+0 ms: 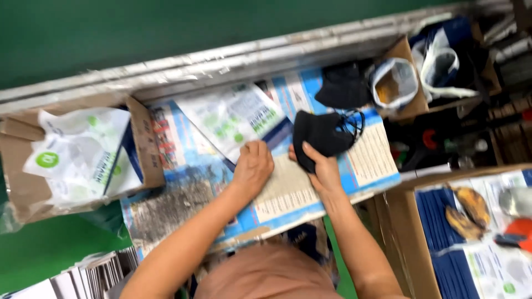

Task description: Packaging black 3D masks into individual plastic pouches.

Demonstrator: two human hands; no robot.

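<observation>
At centre of the paper-covered table, a black face mask (321, 133) sits in the right hand (321, 169): fingers curled round its lower edge, thumb up along its left side, ear loops trailing off to the right. Mask is over the printed sheets (366, 155), upper part lying on or just above them, can't tell which. Left hand (252, 166) is just beside the right, palm down, fingers bent and pressing on a plastic packet (235, 116) with green and white print; grip on it not clear, looks more like a flat press than a pinch. Both forearms come up from the bottom edge.

Behind the held mask, another dark mask pile (343, 83) lies near the table's far edge. Right of that, a clear bag (394, 83) sits in an open cardboard box (407, 52). At left, a second cardboard box (144, 138) holds white packets with green print (77, 155). Lower left, a stack of flat white sheets (88, 277), blurred. Lower right, a side surface with a dark blue stack (443, 243), two brownish items (468, 210) too blurred to name, and an orange-red object (521, 230). Green floor (83, 33) runs along the top.
</observation>
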